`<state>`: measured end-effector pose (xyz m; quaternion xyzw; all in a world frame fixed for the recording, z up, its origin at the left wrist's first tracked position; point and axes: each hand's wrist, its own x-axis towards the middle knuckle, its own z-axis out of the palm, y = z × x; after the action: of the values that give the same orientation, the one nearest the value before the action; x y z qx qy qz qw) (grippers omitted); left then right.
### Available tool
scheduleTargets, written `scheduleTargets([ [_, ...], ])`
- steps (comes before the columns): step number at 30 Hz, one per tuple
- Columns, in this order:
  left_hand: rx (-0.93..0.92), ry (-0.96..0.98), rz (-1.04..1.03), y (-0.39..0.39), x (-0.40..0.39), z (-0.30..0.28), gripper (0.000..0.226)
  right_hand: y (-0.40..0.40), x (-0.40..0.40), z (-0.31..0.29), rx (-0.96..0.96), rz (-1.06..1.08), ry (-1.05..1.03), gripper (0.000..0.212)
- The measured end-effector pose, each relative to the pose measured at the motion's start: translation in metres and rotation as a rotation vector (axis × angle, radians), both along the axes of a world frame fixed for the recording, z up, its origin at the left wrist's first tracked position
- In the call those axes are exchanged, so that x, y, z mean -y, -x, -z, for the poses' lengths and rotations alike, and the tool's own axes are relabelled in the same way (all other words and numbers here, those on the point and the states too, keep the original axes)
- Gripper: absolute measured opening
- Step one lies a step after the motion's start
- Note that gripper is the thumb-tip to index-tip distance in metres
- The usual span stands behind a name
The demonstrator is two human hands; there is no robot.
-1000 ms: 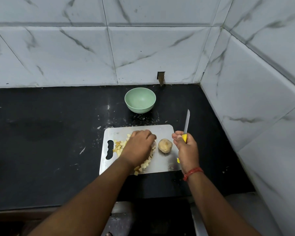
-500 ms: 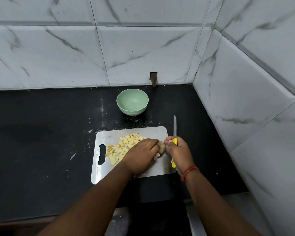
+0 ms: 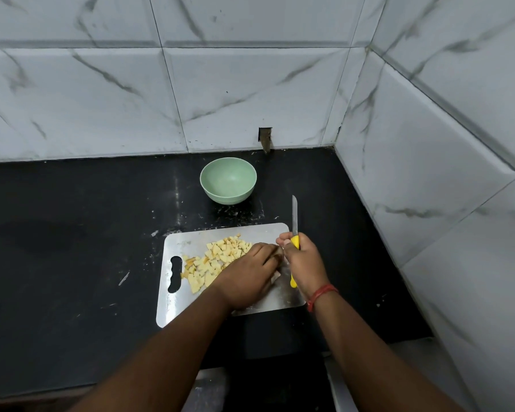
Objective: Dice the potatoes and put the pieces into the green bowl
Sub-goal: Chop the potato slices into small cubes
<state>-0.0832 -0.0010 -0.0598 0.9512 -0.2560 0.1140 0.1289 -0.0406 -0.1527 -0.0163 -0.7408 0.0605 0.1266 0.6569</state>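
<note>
Both forearms are bare, with no sleeves showing. A thin red thread band (image 3: 321, 295) circles the right wrist, toward five o'clock.

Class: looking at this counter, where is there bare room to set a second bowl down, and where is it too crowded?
Free: the black counter left of the cutting board and green bowl. Crowded: the board itself, taken by potato dice, the left hand, and the right hand gripping the knife.

Bare bench (image 3: 72, 233) is left open toward its left edge; the right edge and back are closed by tiled walls (image 3: 428, 173), the green bowl (image 3: 228, 180) near the back edge.
</note>
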Motion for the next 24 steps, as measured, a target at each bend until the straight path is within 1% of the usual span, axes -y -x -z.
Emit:
scheduleTargets([
  [3, 0.017, 0.002, -0.001, -0.002, 0.001, -0.002, 0.047, -0.001, -0.001, -0.002, 0.006, -0.005, 0.024, 0.012],
  [5, 0.005, 0.000, -0.035, 0.000, 0.003, 0.000, 0.050, 0.000, 0.001, -0.003, 0.003, -0.021, 0.044, 0.015],
  [7, -0.005, 0.006, -0.064, 0.003, 0.004, 0.004, 0.051, 0.000, 0.005, -0.004, 0.007, -0.022, 0.098, 0.016],
  [10, 0.031, -0.021, -0.034, 0.006, 0.007, 0.007, 0.052, -0.002, 0.010, -0.002, -0.023, -0.042, 0.194, 0.015],
  [12, 0.059, -0.010, -0.008, 0.003, 0.007, 0.005, 0.049, -0.001, 0.011, -0.001, -0.038, -0.076, 0.200, 0.014],
  [15, 0.077, 0.030, 0.026, -0.001, 0.002, 0.003, 0.037, 0.000, 0.012, 0.006, -0.052, -0.104, 0.179, 0.011],
  [18, 0.091, 0.030, 0.021, -0.002, -0.005, 0.006, 0.029, 0.000, 0.013, 0.005, -0.051, -0.112, 0.166, 0.012],
  [21, 0.087, -0.001, -0.038, 0.000, -0.007, 0.009, 0.032, 0.002, 0.014, -0.009, -0.107, -0.071, 0.131, 0.016],
  [24, 0.103, -0.021, -0.043, 0.002, -0.005, 0.009, 0.034, 0.002, 0.020, -0.013, -0.106, -0.135, 0.283, 0.016],
])
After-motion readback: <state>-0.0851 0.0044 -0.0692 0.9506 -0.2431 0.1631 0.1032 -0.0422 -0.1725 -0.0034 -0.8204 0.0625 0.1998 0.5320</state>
